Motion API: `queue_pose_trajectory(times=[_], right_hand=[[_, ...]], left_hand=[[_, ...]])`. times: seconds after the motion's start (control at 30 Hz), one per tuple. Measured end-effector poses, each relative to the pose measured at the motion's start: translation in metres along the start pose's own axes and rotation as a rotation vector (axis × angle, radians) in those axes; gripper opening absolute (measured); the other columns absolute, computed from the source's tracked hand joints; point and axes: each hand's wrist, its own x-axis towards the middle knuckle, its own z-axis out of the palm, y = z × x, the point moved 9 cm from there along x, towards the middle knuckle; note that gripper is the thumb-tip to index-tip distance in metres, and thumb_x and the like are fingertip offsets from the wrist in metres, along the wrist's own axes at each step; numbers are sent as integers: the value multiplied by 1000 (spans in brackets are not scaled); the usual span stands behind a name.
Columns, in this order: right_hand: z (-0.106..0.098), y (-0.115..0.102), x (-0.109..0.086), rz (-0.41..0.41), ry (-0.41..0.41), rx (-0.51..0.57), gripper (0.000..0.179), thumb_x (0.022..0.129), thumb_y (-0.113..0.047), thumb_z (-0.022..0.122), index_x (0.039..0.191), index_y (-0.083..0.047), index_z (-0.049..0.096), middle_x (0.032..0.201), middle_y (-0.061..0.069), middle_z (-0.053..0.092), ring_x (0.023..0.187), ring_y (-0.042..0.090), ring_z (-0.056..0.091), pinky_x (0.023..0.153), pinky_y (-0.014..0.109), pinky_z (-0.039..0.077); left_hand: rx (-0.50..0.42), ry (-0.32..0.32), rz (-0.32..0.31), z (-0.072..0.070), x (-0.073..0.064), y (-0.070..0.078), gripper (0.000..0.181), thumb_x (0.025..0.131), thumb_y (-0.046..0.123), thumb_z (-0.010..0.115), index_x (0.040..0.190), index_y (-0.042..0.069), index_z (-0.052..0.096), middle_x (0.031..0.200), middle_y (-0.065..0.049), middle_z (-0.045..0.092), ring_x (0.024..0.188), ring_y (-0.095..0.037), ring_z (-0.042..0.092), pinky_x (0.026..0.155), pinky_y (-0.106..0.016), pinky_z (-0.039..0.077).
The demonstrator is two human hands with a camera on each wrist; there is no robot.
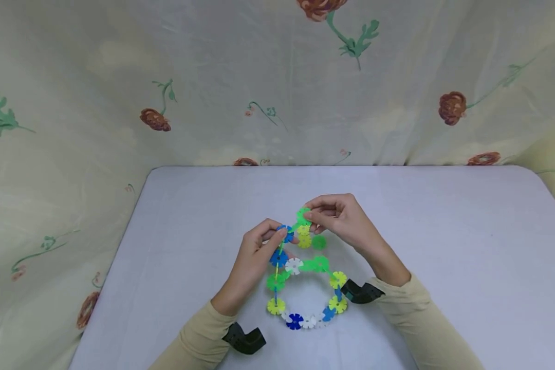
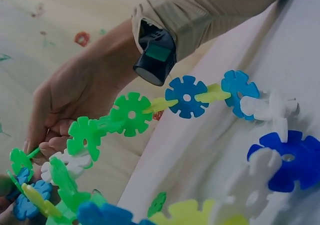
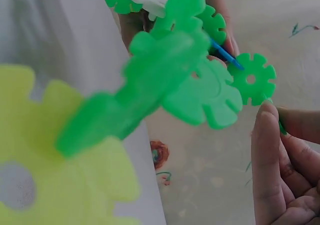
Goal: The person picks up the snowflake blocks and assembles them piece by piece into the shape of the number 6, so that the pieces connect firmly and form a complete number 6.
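Note:
A ring of interlocking flower-shaped plastic discs in green, blue, yellow and white [image 1: 309, 321] hangs and lies in front of me in the head view. My left hand [image 1: 259, 252] pinches a blue disc [image 1: 284, 234] at the ring's upper left between thumb and fingers. Higher and to the right, my right hand [image 1: 344, 218] pinches a green disc [image 1: 302, 215] by its edge. In the right wrist view, another green disc [image 3: 260, 87] joins it to a blue disc [image 3: 227, 54] seen edge-on. The left fingertips are mostly hidden behind discs in the left wrist view.
Loose discs, a yellow one [image 1: 304, 241] and a green one [image 1: 319, 242], lie on the white table [image 1: 189, 205] just beyond the ring. A flowered curtain [image 1: 213, 77] hangs behind the table's far edge. Each sleeve carries a black wrist camera [image 1: 244, 339].

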Motion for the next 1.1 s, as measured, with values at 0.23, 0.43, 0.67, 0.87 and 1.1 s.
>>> queue_pose_trajectory(times=[0.23,0.43,0.67,0.87,1.1], right_hand=[[2,-4,0,-22,10,-5,17,99,-8,69,110,4,71,96,27,74,78,29,77,72,39,66],[-1,-5,-1,-15,4,-21,16,98,-11,71,107,2,73,95,24,76,74,22,78,74,42,66],[1,0,-1,16,-8,10,18,97,-12,73,107,3,74,89,13,79,73,19,78,75,40,66],[6,4,1,29,-11,59,17,97,-6,70,104,9,71,86,15,78,71,16,77,71,36,66],[6,10,4,24,-55,51,24,100,-12,68,115,6,69,97,19,78,80,25,79,74,44,66]], left_hand=[[9,16,-11,-4,0,-2,22,110,27,51,110,8,63,107,-18,77,76,-18,78,77,-27,61],[-11,20,-23,-5,0,-4,20,110,23,51,110,7,62,106,-17,77,75,-20,78,84,-30,62],[-15,26,-30,-5,0,-5,19,110,23,51,110,8,64,105,-15,78,75,-21,78,87,-36,62],[-19,19,-40,-4,0,-5,21,110,25,52,110,8,64,110,-22,76,74,-19,77,78,-29,62],[-54,21,-65,-3,0,-7,22,111,27,49,107,7,58,108,-21,76,76,-21,77,77,-30,61]])
